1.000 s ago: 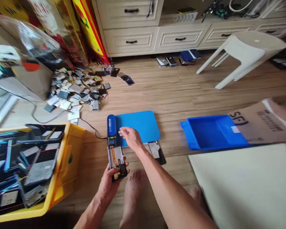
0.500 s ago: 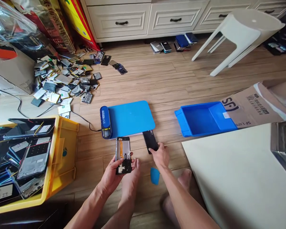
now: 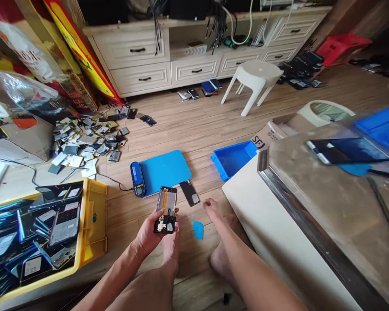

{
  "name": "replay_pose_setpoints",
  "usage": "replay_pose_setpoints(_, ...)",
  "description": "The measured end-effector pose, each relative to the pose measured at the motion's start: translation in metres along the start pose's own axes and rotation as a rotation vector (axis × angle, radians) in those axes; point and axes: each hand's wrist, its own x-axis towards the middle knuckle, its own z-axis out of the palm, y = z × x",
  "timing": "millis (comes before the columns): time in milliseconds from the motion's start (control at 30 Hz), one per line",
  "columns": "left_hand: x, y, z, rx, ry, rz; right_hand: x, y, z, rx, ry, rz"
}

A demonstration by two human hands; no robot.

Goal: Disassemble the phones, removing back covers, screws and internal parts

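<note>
My left hand [image 3: 151, 229] is closed around an opened phone [image 3: 167, 210], holding it above my foot. An orange ribbon cable runs down its bare frame, with a dark section at the lower end. My right hand [image 3: 213, 209] has its fingers curled together, and no object shows in them. Just left of that hand, a dark phone panel [image 3: 189, 192] with a pale patch lies on the floor against the corner of a flat blue heating pad [image 3: 165, 170]. The pad has a dark blue control unit [image 3: 137, 179] on its left side. A small blue sheet [image 3: 198, 230] lies below my right hand.
A yellow crate [image 3: 95, 216] full of phone parts stands at left, below a heap of batteries [image 3: 87, 142]. To the right are a blue tray [image 3: 235, 157] and a white cabinet [image 3: 262, 207] with a phone [image 3: 350, 150] on top. A white stool [image 3: 257, 75] stands farther back.
My right hand has let go of the dark panel, which now lies on the floor, and drawn away to its right. My left hand still holds the phone. The view has tilted up and rightward.
</note>
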Motion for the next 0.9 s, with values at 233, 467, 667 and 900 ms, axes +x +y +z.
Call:
replay_pose_setpoints(233, 0.021, -0.018, -0.035, 0.089, 0.145, 0.032, 0.041, -0.025, 0.054, -0.308, 0.031, -0.097)
replay_pose_setpoints(467, 0.071, -0.030, -0.046, 0.045, 0.192, -0.019, 0.073, -0.025, 0.083, -0.442, 0.004, -0.040)
replay_pose_setpoints(667, 0.090, -0.032, -0.053, 0.103, 0.170, 0.008, 0.059, -0.035, 0.086, -0.456, 0.054, 0.004)
replay_pose_setpoints(900, 0.133, -0.040, -0.037, 0.096, 0.089, -0.026, 0.048, -0.032, 0.088, -0.347, 0.047, 0.072)
